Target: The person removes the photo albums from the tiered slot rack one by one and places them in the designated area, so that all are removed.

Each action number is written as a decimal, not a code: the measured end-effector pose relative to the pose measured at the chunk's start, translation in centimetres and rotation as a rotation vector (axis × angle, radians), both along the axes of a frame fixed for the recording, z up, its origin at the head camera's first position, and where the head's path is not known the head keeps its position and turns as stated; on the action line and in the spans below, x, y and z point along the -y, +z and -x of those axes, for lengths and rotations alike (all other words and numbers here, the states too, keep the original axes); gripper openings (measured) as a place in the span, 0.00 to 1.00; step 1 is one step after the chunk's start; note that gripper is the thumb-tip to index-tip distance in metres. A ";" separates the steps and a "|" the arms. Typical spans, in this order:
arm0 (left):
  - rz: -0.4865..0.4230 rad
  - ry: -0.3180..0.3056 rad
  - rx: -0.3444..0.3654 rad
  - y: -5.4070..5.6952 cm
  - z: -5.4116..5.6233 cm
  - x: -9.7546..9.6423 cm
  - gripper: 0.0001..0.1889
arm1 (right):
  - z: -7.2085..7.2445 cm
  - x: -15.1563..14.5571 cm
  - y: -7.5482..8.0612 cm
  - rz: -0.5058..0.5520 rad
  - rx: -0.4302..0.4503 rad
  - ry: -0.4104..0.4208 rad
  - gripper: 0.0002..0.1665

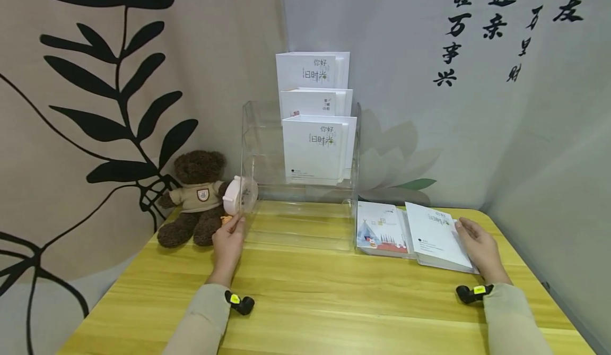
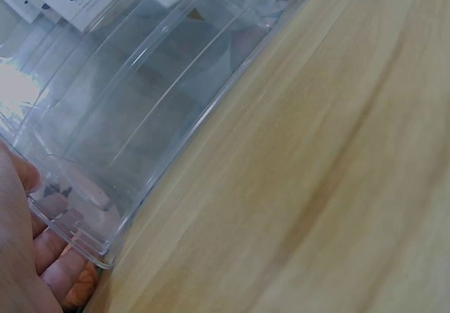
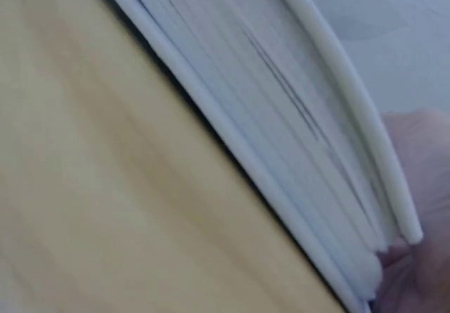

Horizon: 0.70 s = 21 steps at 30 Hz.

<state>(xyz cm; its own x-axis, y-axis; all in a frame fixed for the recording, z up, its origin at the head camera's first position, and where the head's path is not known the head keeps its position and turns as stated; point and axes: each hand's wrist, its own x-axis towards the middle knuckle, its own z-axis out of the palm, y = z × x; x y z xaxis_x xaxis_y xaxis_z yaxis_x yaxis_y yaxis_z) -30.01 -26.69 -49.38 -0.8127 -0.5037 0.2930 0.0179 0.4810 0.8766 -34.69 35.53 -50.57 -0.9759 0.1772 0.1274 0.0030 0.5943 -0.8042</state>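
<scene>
My left hand (image 1: 228, 242) pinches the lower left side edge of a clear tiered display rack (image 1: 305, 205); in the left wrist view the thumb is on one side of the plastic and the fingers (image 2: 62, 274) on the other. White books (image 1: 312, 150) stand in the rack's upper tiers, one behind another. On the right, my right hand (image 1: 479, 250) grips the right edge of a thick white book (image 1: 436, 235) lying on the table. Its page edges (image 3: 281, 116) fill much of the right wrist view, with part of the hand hidden behind the cover.
Left of the white book lies another book (image 1: 382, 228) with a tent picture, beside the rack's right side. A brown teddy bear (image 1: 195, 201) sits at the table's back left, next to a pale pink round object (image 1: 232, 196). Fabric walls (image 1: 382, 52) close off the back and right.
</scene>
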 end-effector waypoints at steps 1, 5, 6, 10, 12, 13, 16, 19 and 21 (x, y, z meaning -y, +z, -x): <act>0.001 -0.001 0.000 0.0 0.0 0.0 0.20 | 0.0 0.0 0.0 0.003 -0.004 -0.011 0.47; 0.002 -0.009 -0.005 -0.1 0.0 0.0 0.20 | 0.0 0.0 -0.2 0.011 -0.025 -0.021 0.43; 0.000 -0.011 -0.008 -0.1 0.0 0.0 0.20 | -0.1 0.0 -0.2 0.008 -0.031 -0.019 0.42; -0.008 -0.021 -0.010 0.0 0.0 -0.1 0.20 | -0.2 0.1 -0.2 0.018 -0.045 -0.021 0.43; -0.011 -0.022 -0.005 0.0 -0.1 -0.1 0.20 | -0.3 0.2 -0.2 0.024 -0.052 -0.024 0.43; -0.012 -0.023 -0.002 0.1 -0.1 -0.1 0.20 | -0.3 0.2 -0.1 0.027 -0.053 -0.028 0.43; -0.011 -0.022 0.002 0.1 -0.1 -0.1 0.20 | -0.3 0.4 0.0 0.038 -0.054 -0.035 0.43; -0.015 -0.019 -0.001 0.2 -0.1 -0.1 0.20 | -0.5 0.6 0.4 0.057 -0.061 -0.049 0.43; -0.017 -0.017 -0.008 0.2 -0.1 -0.1 0.20 | -0.5 0.9 0.7 0.063 -0.078 -0.057 0.43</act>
